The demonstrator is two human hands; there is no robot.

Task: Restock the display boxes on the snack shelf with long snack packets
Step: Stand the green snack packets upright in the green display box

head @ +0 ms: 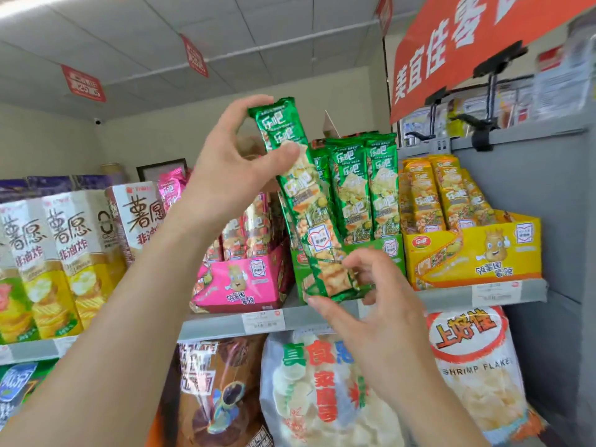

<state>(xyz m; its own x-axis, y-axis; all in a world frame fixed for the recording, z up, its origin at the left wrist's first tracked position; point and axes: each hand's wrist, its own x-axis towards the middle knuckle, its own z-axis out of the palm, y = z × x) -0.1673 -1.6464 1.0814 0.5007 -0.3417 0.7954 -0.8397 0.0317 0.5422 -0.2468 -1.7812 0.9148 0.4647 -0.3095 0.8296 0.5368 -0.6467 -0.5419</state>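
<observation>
left hand [225, 169] pinches tilted green snack packet [306, 201] up top, right hand [371, 304] looks to pinch its bottom; green display box [392, 250] just behind.

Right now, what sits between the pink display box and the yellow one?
The head view shows the green display box between them, stocked with upright green snack packets; the left hand and right hand hold another green packet before it.

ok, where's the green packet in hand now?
Head view centre: the green packet leans before the green box, left hand pinching its top, right hand at its bottom.
</observation>
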